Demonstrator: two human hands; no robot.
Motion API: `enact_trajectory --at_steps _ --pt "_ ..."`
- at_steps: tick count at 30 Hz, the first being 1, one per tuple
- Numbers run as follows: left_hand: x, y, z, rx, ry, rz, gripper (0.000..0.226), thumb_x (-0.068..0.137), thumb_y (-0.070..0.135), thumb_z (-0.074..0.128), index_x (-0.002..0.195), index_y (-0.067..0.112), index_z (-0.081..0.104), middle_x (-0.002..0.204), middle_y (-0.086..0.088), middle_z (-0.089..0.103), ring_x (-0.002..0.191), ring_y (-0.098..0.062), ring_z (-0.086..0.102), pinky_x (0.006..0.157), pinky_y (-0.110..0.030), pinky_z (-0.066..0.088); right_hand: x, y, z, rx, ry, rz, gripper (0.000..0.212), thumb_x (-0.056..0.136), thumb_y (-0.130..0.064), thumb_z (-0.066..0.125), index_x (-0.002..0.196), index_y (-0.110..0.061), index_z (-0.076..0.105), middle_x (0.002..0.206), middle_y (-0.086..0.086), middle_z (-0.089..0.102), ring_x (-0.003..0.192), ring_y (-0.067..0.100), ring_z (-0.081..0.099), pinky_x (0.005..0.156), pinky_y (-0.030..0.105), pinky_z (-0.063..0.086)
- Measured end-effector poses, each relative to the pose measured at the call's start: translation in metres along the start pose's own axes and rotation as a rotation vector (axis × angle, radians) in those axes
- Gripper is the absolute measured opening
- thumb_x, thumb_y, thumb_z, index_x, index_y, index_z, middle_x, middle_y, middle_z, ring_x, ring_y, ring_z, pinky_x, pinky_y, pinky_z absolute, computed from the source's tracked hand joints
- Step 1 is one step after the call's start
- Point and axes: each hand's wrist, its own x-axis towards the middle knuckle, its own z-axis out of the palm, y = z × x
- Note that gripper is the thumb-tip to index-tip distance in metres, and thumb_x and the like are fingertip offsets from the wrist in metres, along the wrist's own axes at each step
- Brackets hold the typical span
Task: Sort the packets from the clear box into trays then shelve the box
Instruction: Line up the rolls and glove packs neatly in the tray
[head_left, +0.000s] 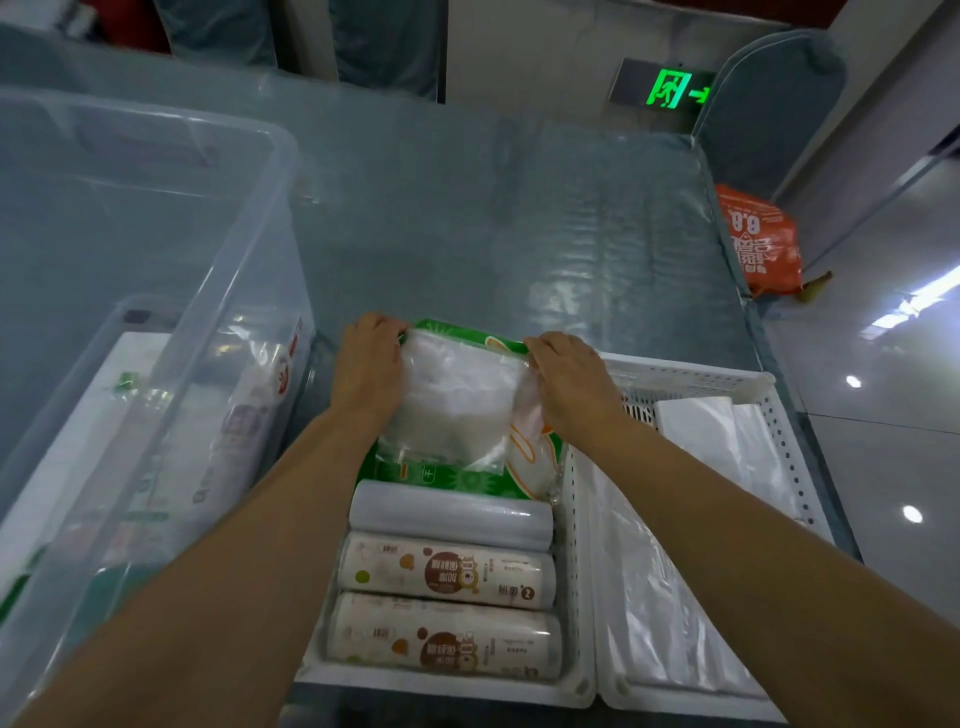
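While both hands work at the far end of the middle tray (574, 525), a clear packet (452, 400) is being laid flat on a green packet (467, 480) already there, which looks like like being stacked with like. The left hand (369, 364) grips the packet's far left corner, fingers curled over the edge; the right hand (569, 387) pinches the far right edge the same way. Holding it at two corners keeps the limp film spread out, so it should lie level rather than bunch up. Neither hand is released; both are closed on the clear packet.

Nearer the person in that tray lie three rolls (447, 571) side by side, crosswise, a plain one and two printed ones. That leaves only the far end for flat packets, which probably explains the placement. A second white tray (769, 395) sits just beside it on the right, holding white plastic bags (727, 436), so each tray seems to take its own kind.

On the left stands the clear box (156, 291), touching or nearly touching the middle tray. More packets (239, 415) show dimly through its wall, so the sorting is, by my reckoning, unfinished and shelving is some way off. Everything rests on a desk (493, 208) under clear film. An orange bag (758, 239) lies off its far right edge.
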Motion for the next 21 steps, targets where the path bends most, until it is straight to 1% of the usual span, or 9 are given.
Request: enact_trajectory --at_steps 5,8,10,13,15,17,19,21 --pt "-0.005 0.000 -0.002 -0.017 -0.012 -0.037 0.036 0.089 -0.005 0.037 0.117 0.001 0.058 0.124 -0.017 0.053 0.115 -0.029 0.043 0.097 -0.035 0.036 -0.002 -0.003 0.000 0.029 0.005 0.029 0.050 0.088 -0.002 0.049 0.136 -0.009 0.038 0.139 0.011 0.045 0.127 0.028 0.038 0.108 0.036 0.027" --pt "-0.008 0.002 -0.008 -0.004 -0.017 -0.043 0.037 0.089 -0.005 0.037 0.120 0.002 0.057 0.126 -0.016 0.053 0.118 -0.029 0.041 0.100 -0.034 0.033 -0.006 -0.006 -0.004 0.054 0.013 0.036 0.051 0.088 -0.001 0.048 0.137 -0.009 0.038 0.142 0.010 0.042 0.131 0.027 0.034 0.110 0.036 0.023" --pt "-0.013 0.004 -0.014 0.022 -0.027 -0.049 0.039 0.089 -0.004 0.038 0.124 0.004 0.055 0.129 -0.016 0.052 0.121 -0.029 0.039 0.102 -0.036 0.031 -0.009 -0.008 -0.010 0.073 0.029 0.042 0.052 0.087 0.000 0.050 0.136 -0.010 0.039 0.142 0.010 0.042 0.132 0.026 0.034 0.110 0.036 0.024" --pt "-0.020 0.014 -0.030 0.044 0.040 -0.084 0.043 0.087 -0.002 0.042 0.128 0.009 0.052 0.131 -0.017 0.050 0.121 -0.031 0.039 0.102 -0.037 0.031 -0.014 -0.014 -0.024 0.100 0.053 0.064 0.043 0.090 -0.006 0.049 0.131 -0.013 0.044 0.137 0.008 0.047 0.126 0.024 0.041 0.104 0.037 0.031" --pt "-0.021 0.027 -0.048 0.033 0.105 -0.103 0.042 0.087 0.002 0.045 0.128 0.012 0.052 0.127 -0.019 0.052 0.116 -0.033 0.044 0.095 -0.040 0.036 -0.016 -0.022 -0.038 0.119 0.067 0.071 0.035 0.092 -0.012 0.047 0.127 -0.014 0.048 0.131 0.007 0.052 0.118 0.024 0.047 0.098 0.037 0.036" --pt "-0.023 0.042 -0.069 -0.030 0.129 -0.081 0.039 0.088 0.005 0.046 0.126 0.011 0.054 0.125 -0.019 0.054 0.110 -0.034 0.050 0.088 -0.039 0.041 -0.018 -0.035 -0.056 0.153 0.058 0.060 0.035 0.091 -0.014 0.048 0.126 -0.013 0.050 0.129 0.008 0.053 0.114 0.026 0.050 0.095 0.039 0.038" --pt "-0.022 0.055 -0.095 -0.091 0.138 -0.051 0.035 0.087 0.009 0.046 0.119 0.013 0.059 0.123 -0.014 0.057 0.108 -0.032 0.054 0.088 -0.035 0.042 -0.017 -0.051 -0.074 0.182 0.073 0.020 0.037 0.089 -0.014 0.050 0.126 -0.012 0.050 0.129 0.009 0.053 0.110 0.028 0.053 0.093 0.041 0.039" --pt "-0.018 0.064 -0.119 -0.112 0.139 -0.037 0.032 0.086 0.014 0.046 0.113 0.018 0.063 0.121 -0.007 0.061 0.107 -0.028 0.057 0.090 -0.034 0.043 -0.012 -0.068 -0.089 0.203 0.094 -0.006 0.038 0.089 -0.015 0.052 0.127 -0.013 0.050 0.130 0.008 0.051 0.110 0.028 0.053 0.093 0.040 0.039"
